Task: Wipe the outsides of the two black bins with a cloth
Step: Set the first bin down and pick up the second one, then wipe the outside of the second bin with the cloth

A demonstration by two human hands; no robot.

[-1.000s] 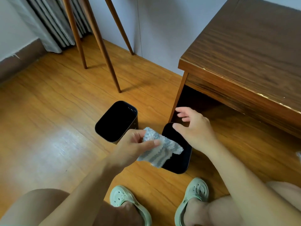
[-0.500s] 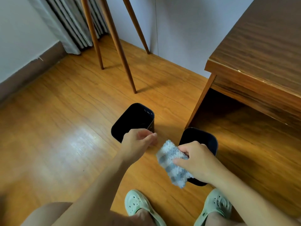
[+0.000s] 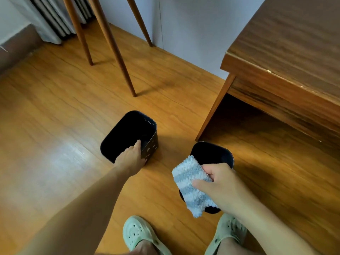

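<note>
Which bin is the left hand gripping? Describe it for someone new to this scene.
Start at the wooden table on the right. Two black bins stand on the floor by its leg. It is the farther left bin, white marks on its side, left hand on its rim.

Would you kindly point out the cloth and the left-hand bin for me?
cloth [image 3: 191, 183], head view, middle of its striped face.
left-hand bin [image 3: 128, 129], head view, dark inside.
</note>
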